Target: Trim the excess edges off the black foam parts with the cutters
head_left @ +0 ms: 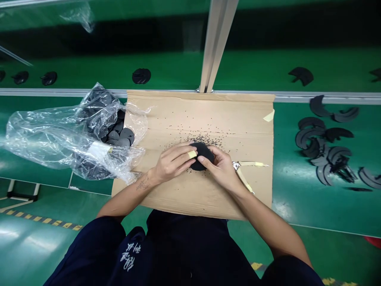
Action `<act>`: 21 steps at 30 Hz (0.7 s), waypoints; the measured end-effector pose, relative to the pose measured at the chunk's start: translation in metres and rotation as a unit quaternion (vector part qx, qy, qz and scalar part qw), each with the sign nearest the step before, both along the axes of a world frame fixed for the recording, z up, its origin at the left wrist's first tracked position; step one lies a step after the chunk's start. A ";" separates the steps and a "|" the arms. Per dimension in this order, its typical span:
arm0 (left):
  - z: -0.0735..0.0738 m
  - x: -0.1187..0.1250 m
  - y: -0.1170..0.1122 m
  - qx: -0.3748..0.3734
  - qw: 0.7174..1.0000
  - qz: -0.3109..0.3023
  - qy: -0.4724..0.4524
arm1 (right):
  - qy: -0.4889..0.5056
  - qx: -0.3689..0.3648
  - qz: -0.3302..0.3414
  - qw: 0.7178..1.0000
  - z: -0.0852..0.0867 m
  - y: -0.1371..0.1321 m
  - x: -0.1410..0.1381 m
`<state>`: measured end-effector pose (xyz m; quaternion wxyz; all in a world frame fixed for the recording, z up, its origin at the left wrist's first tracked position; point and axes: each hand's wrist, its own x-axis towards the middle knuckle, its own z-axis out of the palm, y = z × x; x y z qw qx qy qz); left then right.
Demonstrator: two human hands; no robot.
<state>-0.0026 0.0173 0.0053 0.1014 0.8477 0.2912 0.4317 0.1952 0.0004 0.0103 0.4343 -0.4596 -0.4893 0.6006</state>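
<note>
Between my two hands is a black round disc [203, 153], held just above a brown cardboard sheet [178, 198]. My left hand [175, 161], with yellow tape round one finger, grips the disc's left edge. On its right side, my right hand [223, 167] pinches the disc with the thumb on top. Small black scraps [205, 139] are scattered on the cardboard around and beyond the disc. Beside my right hand lie cutting pliers [245, 171] with pale yellow handles, their handles spread apart.
At left, a clear plastic bag [53, 131] spills several dark discs [126, 135] onto the cardboard. Several curved black pieces [318, 139] lie piled on the green table at right. A metal post [217, 43] rises behind the cardboard. Another black part [141, 75] sits beyond the rail.
</note>
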 end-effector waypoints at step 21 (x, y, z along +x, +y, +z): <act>0.016 -0.001 -0.007 -0.172 0.971 -0.059 -0.157 | -0.118 0.311 -0.024 0.943 -0.001 -0.012 -0.002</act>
